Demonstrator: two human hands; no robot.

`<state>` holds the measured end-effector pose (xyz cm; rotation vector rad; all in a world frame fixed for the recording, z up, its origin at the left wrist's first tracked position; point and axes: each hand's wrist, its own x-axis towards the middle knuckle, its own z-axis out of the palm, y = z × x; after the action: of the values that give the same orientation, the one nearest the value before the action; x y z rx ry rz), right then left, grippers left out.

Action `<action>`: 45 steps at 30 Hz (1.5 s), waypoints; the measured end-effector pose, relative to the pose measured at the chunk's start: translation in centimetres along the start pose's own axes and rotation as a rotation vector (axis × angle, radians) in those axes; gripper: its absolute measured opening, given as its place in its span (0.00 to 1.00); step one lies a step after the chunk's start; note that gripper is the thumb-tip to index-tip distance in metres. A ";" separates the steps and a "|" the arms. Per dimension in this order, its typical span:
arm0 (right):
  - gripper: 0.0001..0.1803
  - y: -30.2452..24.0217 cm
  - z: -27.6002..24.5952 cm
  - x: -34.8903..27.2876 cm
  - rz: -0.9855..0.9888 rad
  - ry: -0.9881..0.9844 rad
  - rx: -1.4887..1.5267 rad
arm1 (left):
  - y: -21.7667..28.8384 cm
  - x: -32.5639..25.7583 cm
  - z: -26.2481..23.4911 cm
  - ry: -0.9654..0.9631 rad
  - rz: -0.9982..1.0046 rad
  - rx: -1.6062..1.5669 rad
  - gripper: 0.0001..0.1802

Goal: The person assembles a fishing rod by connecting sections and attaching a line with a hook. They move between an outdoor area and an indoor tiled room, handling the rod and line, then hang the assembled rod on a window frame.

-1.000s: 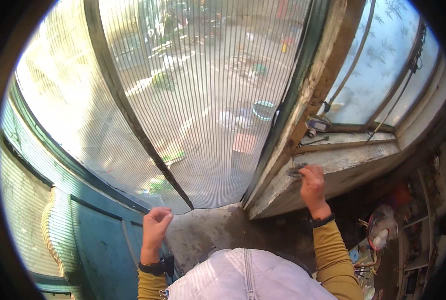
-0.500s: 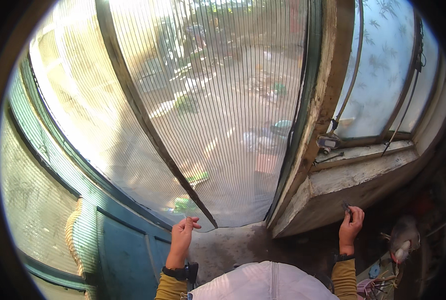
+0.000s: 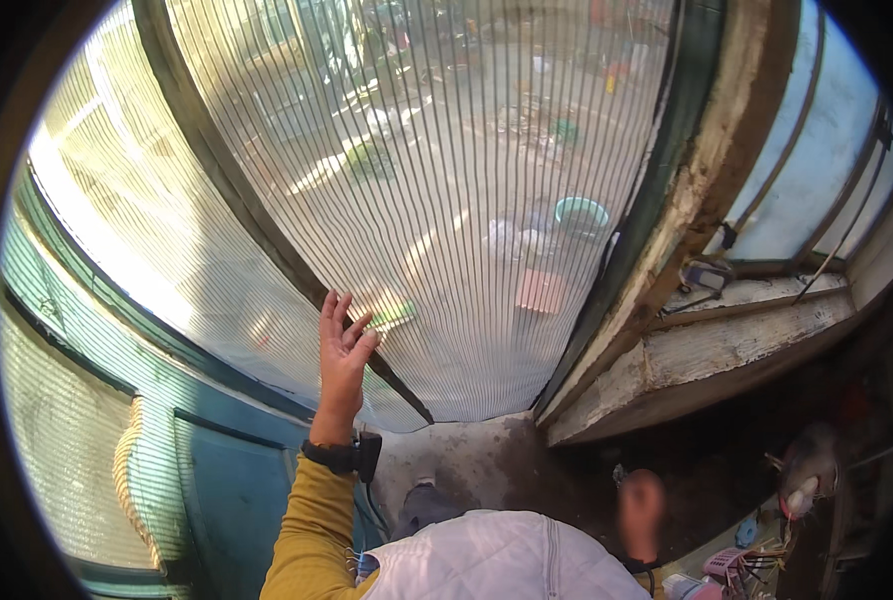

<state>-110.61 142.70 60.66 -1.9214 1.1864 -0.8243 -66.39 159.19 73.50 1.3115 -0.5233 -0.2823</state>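
A striped see-through door curtain (image 3: 466,340) hangs in front of me, with a dark strip (image 3: 236,190) running down it. At the lower part of that strip is my left hand (image 3: 340,350), raised with its fingers spread; it holds nothing, and I cannot tell whether it touches the curtain. Low on the right, my right hand (image 3: 642,505) is smeared by motion. A small dark thing (image 3: 619,475) shows at its fingertips, too small to name.
A blue-green door panel (image 3: 231,480) stands on the left, with a twisted rope (image 3: 129,480) beside it. To the right, a worn window sill (image 3: 736,350) juts out, bearing a small grey device (image 3: 704,278). A pink basket (image 3: 728,563) lies lower right.
My left hand has gone up and forward to the dark strip, its fingers spreading from a pinch. My right hand has dropped and moved left toward my body. The view has shifted slightly.
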 end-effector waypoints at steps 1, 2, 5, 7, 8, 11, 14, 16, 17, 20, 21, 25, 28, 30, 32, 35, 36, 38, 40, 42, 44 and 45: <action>0.08 -1.1 1.7 0.5 0.037 -0.076 0.008 | -0.6 1.8 -0.1 -0.011 0.011 -0.058 0.45; 0.09 -2.3 3.6 0.9 0.068 -0.148 0.026 | -1.4 3.7 -0.1 -0.052 0.037 -0.032 0.46; 0.08 -6.5 11.6 2.7 -0.014 -0.228 -0.008 | -3.5 9.4 -0.9 -0.227 0.051 -0.092 0.47; 0.06 -9.3 18.0 5.0 -0.100 -0.285 0.000 | -4.1 13.2 -1.7 -0.320 0.018 -0.116 0.48; 0.08 -10.9 21.1 6.2 -0.147 -0.342 0.037 | -4.2 14.8 -2.0 -0.366 -0.017 -0.145 0.50; 0.20 -16.0 29.1 10.2 -0.327 -0.565 0.019 | -3.3 19.3 -1.7 -0.535 -0.105 -0.198 0.51; 0.33 -20.8 34.5 14.4 -0.322 -0.718 0.034 | -2.1 23.1 0.6 -0.699 -0.197 -0.278 0.50; 0.36 -23.1 37.4 17.8 -0.180 -0.762 0.051 | -1.8 25.3 2.9 -0.824 -0.225 -0.302 0.49; 0.37 -23.8 38.4 19.7 -0.121 -0.785 0.070 | -1.8 26.2 4.1 -0.877 -0.239 -0.303 0.49; 0.38 -24.6 40.0 26.5 -0.155 -0.537 0.191 | -1.5 28.0 7.8 -1.147 -0.222 -0.294 0.50; 0.35 -24.4 39.7 28.8 -0.079 -0.426 0.412 | -1.4 28.6 8.6 -1.256 -0.209 -0.268 0.50; 0.30 -21.7 34.1 39.3 0.123 0.113 0.919 | -1.7 35.3 8.3 -1.511 -0.251 -0.175 0.27; 0.31 -18.7 29.9 45.0 0.085 0.921 0.965 | -3.9 42.7 7.5 -1.436 -0.171 -0.026 0.20; 0.28 -16.1 29.4 48.4 -0.041 1.185 0.849 | -7.1 47.9 7.9 -1.301 -0.152 0.024 0.19; 0.27 -13.8 31.3 52.7 -0.148 1.148 0.812 | -10.5 53.7 8.4 -1.174 -0.156 0.039 0.19; 0.26 -9.9 33.1 59.2 0.091 1.150 0.766 | -16.0 61.5 7.2 -0.957 -0.406 0.134 0.20; 0.21 -8.7 32.8 61.6 0.238 1.168 0.878 | -17.7 63.9 6.4 -0.901 -0.388 0.200 0.20; 0.11 -6.5 32.0 65.4 0.399 1.014 1.034 | -20.6 68.0 4.0 -0.763 -0.439 0.280 0.19; 0.11 -4.6 31.8 68.6 0.497 1.061 1.015 | -22.3 71.6 1.3 -0.667 -0.530 0.299 0.19; 0.11 -2.7 32.8 71.3 0.501 1.090 0.948 | -23.5 75.3 -0.4 -0.602 -0.619 0.330 0.19; 0.11 -1.0 34.4 73.7 0.528 1.113 0.917 | -24.5 79.6 -0.7 -0.587 -0.655 0.392 0.19; 0.11 -0.2 35.4 74.9 0.555 1.115 0.923 | -25.0 81.9 -0.6 -0.569 -0.680 0.440 0.19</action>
<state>-54.04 82.70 52.70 -0.2663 1.4157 -1.7697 6.00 114.11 66.04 1.8242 -0.6183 -1.1796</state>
